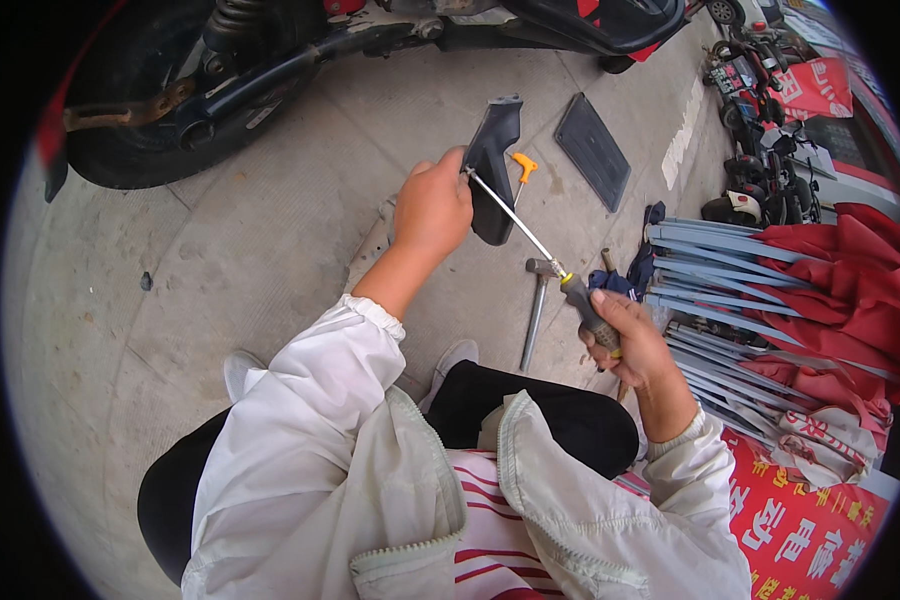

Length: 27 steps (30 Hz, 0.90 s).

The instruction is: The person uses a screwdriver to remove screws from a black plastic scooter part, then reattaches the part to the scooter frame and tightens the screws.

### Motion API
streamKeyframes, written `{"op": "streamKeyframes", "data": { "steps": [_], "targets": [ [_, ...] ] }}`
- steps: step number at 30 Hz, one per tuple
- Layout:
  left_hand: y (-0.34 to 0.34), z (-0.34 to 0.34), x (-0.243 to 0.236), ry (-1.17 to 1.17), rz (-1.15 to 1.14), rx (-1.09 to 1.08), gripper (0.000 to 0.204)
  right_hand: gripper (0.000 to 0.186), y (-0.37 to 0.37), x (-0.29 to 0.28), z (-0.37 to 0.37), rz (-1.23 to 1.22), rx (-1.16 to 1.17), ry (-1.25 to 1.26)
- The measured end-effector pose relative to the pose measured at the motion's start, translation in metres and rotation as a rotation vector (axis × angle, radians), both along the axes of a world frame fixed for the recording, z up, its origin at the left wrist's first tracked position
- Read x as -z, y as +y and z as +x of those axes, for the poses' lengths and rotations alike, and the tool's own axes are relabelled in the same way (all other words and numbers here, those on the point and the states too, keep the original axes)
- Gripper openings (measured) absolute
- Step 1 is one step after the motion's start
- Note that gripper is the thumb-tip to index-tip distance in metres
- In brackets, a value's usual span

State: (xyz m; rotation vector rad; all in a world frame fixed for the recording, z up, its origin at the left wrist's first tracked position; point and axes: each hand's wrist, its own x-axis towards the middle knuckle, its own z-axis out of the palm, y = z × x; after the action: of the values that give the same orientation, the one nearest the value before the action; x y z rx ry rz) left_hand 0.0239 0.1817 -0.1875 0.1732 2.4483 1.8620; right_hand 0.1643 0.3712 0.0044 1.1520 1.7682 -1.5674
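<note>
My left hand [432,207] is closed on a dark, curved plastic part [490,165], held up in front of me. In my right hand [630,340] is a screwdriver [589,313] with a dark grey and yellow handle and a long metal shaft. The shaft slants up to the left, and its tip meets the plastic part beside my left fingers. Whether a screw sits at the tip is too small to tell. Behind the part, an orange-handled tool [525,166] lies on the ground. A hammer [536,315] rests on the paving, left of the screwdriver handle.
A motorbike's rear wheel [100,120] and frame stand at the far left. A flat black panel [593,152] lies on the paving. To the right are folded metal poles [720,265] with red cloth [850,270], a red banner [800,520] and parked motorbikes [770,180].
</note>
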Motion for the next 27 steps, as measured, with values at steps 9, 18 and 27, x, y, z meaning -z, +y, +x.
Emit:
{"op": "streamKeyframes", "data": {
  "steps": [9, 18, 27],
  "targets": [
    [-0.004, -0.011, -0.001, -0.15, -0.057, -0.049, 0.031, 0.022, -0.034, -0.007, 0.012, 0.956, -0.473, 0.604],
    [-0.008, -0.008, 0.017, -0.09, -0.137, -0.003, 0.035, 0.025, -0.025, 0.008, 0.009, 0.53, -0.172, 0.509],
    [-0.009, -0.009, 0.013, -0.079, -0.108, -0.041, 0.035, 0.035, -0.027, 0.013, 0.002, 0.109, 0.358, 0.096]
  ]
}}
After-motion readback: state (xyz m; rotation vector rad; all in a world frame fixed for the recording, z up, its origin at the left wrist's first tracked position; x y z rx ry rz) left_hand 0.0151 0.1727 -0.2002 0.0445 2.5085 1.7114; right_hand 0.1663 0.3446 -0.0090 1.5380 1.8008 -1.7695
